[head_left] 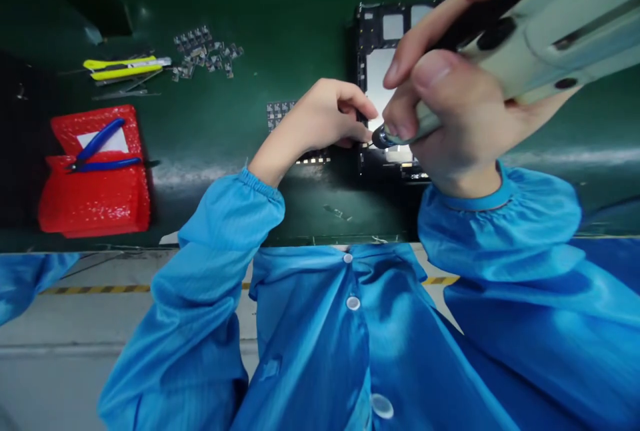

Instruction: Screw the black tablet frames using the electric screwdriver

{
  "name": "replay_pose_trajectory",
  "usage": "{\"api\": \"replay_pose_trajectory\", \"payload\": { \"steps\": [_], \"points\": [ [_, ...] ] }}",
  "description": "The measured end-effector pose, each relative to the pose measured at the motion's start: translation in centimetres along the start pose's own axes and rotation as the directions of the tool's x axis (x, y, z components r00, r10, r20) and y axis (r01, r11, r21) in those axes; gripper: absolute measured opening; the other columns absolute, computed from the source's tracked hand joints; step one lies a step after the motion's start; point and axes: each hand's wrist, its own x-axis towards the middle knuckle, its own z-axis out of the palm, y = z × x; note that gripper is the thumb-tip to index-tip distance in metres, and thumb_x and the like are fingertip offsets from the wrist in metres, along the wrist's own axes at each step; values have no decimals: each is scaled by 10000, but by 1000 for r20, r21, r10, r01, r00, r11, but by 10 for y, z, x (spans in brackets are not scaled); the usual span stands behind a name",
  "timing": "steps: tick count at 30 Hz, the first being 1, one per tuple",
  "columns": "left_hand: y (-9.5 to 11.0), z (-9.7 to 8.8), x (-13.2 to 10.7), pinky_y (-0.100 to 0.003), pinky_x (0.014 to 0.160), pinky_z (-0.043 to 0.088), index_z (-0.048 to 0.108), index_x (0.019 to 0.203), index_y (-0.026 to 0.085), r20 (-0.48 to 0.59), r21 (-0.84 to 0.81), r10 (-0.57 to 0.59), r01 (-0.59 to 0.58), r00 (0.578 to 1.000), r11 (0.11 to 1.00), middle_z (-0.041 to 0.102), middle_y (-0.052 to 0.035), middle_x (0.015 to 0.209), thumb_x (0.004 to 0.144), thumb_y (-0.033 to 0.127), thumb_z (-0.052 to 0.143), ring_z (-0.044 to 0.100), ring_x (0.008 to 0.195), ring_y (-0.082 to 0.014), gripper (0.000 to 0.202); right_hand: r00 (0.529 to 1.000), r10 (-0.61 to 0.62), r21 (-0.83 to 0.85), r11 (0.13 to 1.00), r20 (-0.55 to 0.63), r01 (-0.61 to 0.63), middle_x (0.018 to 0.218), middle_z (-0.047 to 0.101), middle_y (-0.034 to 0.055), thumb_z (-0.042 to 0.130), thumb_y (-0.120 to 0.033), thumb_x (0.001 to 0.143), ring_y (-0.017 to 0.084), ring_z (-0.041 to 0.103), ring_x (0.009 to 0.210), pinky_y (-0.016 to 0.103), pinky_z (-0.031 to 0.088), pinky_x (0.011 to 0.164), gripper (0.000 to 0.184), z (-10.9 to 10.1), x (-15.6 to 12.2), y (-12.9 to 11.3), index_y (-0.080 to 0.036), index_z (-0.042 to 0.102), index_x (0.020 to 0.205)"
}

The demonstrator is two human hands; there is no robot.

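My right hand (450,117) is wrapped round a pale grey-green electric screwdriver (540,37), whose dark tip (383,139) points down at the near edge of a black device frame (367,31) lying on the green bench. My left hand (325,114) is curled, its fingertips pinched at the frame's left edge just beside the tool tip; what they pinch is too small to make out. A small sheet of tiny grey parts (277,113) lies partly under my left hand. Both arms wear blue sleeves.
A red tray (95,204) with blue-handled cutters (100,151) sits at the left. Behind it lie a yellow tool (123,67) and a scatter of small grey parts (203,51). The green bench's (225,151) front edge runs along my chest; a grey floor with striped tape shows below.
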Motion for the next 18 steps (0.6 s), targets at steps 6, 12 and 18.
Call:
{"api": "replay_pose_trajectory", "payload": {
  "steps": [6, 12, 18],
  "points": [
    [7, 2, -5, -403, 750, 611, 769, 718, 180, 15, -33, -34, 34, 999, 999, 659, -17, 749, 824, -80, 793, 653, 726, -176, 281, 998, -56, 98, 993, -37, 59, 1033, 605, 15, 705, -283, 897, -21, 485, 575, 210, 480, 551, 365, 7, -7, 0, -140, 421, 1076],
    [15, 5, -10, -307, 670, 566, 724, 734, 140, -3, -21, -54, 54, 999, 998, 628, -11, 732, 845, -148, 723, 625, 686, -139, 309, 997, -71, 162, 984, -43, 77, 904, 638, 42, 668, -215, 886, 18, 463, 544, 218, 380, 522, 313, 17, -9, -2, -153, 414, 1059],
    [13, 4, -10, -234, 615, 525, 725, 753, 134, 11, -26, -24, 24, 1000, 999, 618, 11, 712, 815, -187, 686, 587, 655, -105, 329, 998, 30, 134, 991, -47, -24, 840, 614, 1, 776, -479, 898, -3, 448, 526, 189, 377, 527, 550, 21, -5, -10, -163, 337, 1003]
  ]
}}
